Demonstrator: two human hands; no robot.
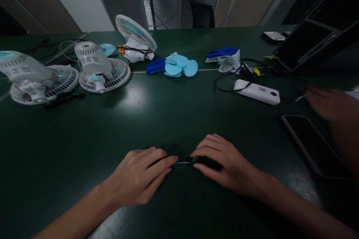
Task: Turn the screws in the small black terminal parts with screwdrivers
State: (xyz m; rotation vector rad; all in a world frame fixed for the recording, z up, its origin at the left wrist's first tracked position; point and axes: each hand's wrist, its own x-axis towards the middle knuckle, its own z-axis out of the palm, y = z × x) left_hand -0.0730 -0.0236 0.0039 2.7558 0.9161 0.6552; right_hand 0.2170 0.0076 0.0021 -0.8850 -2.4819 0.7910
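Close to the table's near side, my left hand [148,173] and my right hand [220,162] rest facing each other. A thin metal shaft spans the small gap between my fingertips, with dark green ends, and looks like a small screwdriver [184,163]. The thumb and fingers of my right hand pinch its dark handle end. My left fingers close on the opposite end, which they mostly hide. Both hands touch the dark green tabletop [134,127].
Two white fan heads [104,67] lie face down at left beside a dark screwdriver-like tool [64,99]. Behind are another fan [136,39], light-blue blades [181,65] and gloves [224,54]. At right: a white power strip [256,91], a phone-like slab [314,145], another person's blurred hand [328,101].
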